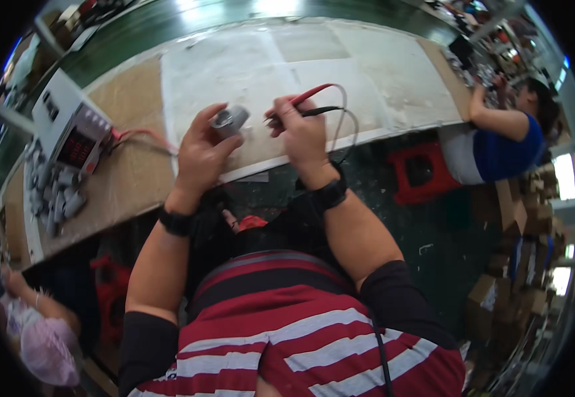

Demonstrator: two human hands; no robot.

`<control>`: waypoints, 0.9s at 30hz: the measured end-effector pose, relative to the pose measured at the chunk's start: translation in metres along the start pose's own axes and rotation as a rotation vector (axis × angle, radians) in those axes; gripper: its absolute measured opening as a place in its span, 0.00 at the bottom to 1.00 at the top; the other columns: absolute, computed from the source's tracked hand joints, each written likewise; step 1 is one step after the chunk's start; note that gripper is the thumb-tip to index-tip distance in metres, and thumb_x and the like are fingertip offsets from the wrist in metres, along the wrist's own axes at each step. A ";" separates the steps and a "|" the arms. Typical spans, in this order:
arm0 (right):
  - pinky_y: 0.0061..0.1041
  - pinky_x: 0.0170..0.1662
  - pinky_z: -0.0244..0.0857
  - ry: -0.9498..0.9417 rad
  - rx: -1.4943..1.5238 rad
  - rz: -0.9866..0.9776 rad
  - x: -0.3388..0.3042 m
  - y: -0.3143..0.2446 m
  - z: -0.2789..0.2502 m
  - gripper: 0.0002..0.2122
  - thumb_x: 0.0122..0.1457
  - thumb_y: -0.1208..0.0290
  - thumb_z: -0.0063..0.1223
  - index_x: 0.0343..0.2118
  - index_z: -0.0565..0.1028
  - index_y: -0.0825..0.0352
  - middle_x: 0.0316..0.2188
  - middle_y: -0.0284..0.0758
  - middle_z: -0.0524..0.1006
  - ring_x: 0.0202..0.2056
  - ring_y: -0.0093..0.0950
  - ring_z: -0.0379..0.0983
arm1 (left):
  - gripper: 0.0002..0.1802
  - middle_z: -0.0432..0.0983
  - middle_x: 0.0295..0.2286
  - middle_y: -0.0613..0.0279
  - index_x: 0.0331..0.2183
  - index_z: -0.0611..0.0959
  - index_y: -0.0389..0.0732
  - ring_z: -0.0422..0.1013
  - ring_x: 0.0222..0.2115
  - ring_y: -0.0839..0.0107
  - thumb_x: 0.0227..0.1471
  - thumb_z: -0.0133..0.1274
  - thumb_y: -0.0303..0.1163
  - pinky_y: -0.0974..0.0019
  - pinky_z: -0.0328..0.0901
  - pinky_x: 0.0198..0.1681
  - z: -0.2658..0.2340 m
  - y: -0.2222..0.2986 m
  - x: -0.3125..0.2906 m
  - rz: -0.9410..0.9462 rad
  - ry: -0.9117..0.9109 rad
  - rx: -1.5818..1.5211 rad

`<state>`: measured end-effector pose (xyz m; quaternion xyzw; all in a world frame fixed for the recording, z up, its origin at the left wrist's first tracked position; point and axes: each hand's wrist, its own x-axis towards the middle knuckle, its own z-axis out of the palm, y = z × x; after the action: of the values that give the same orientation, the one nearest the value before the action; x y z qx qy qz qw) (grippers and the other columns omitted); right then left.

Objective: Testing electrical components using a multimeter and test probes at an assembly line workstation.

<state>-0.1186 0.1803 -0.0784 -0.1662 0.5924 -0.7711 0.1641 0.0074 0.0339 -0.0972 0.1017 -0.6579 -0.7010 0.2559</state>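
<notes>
Pale workbench (pixel 380 73), left hand (pixel 198 155) grip pinching grey cylinder (pixel 229 120), right hand (pixel 304 132) pinching red and black probes (pixel 310 102), tan cartons (pixel 509 264) stacked right

Part: we note a small grey cylindrical metal component (pixel 229 120), held up above the workbench edge, its round end tilted toward the camera.
Probes: we see a red probe (pixel 309 94) and a black probe (pixel 319 111), tips pointing left, near the component.

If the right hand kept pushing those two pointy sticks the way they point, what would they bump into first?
Probably the small grey cylinder held in the left hand. The right hand aims its red and black probes leftward at it, tips close, though depth is unclear.
</notes>
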 end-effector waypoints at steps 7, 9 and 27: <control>0.20 0.26 0.70 -0.102 -0.094 0.002 0.000 0.017 0.026 0.08 0.66 0.70 0.58 0.38 0.77 0.70 0.26 0.35 0.81 0.24 0.21 0.76 | 0.34 0.78 0.38 0.65 0.58 0.74 0.42 0.74 0.37 0.79 0.49 0.64 0.17 0.73 0.70 0.41 -0.013 0.000 -0.011 0.011 0.047 -0.029; 0.20 0.26 0.70 -0.104 -0.168 -0.016 -0.003 0.021 0.026 0.08 0.65 0.70 0.59 0.38 0.78 0.70 0.26 0.35 0.81 0.24 0.20 0.76 | 0.34 0.79 0.37 0.65 0.58 0.74 0.42 0.75 0.37 0.78 0.50 0.64 0.18 0.73 0.70 0.41 -0.014 0.000 -0.012 0.016 0.030 -0.010; 0.17 0.26 0.68 -0.141 -0.369 -0.110 -0.001 0.026 0.027 0.07 0.64 0.71 0.60 0.35 0.79 0.70 0.24 0.31 0.80 0.23 0.18 0.75 | 0.33 0.80 0.39 0.61 0.58 0.73 0.40 0.77 0.40 0.76 0.50 0.64 0.18 0.71 0.72 0.44 -0.011 0.000 -0.012 -0.010 0.027 -0.060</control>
<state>-0.1042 0.1513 -0.0971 -0.2790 0.7008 -0.6436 0.1294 0.0228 0.0299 -0.1011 0.1068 -0.6327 -0.7200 0.2644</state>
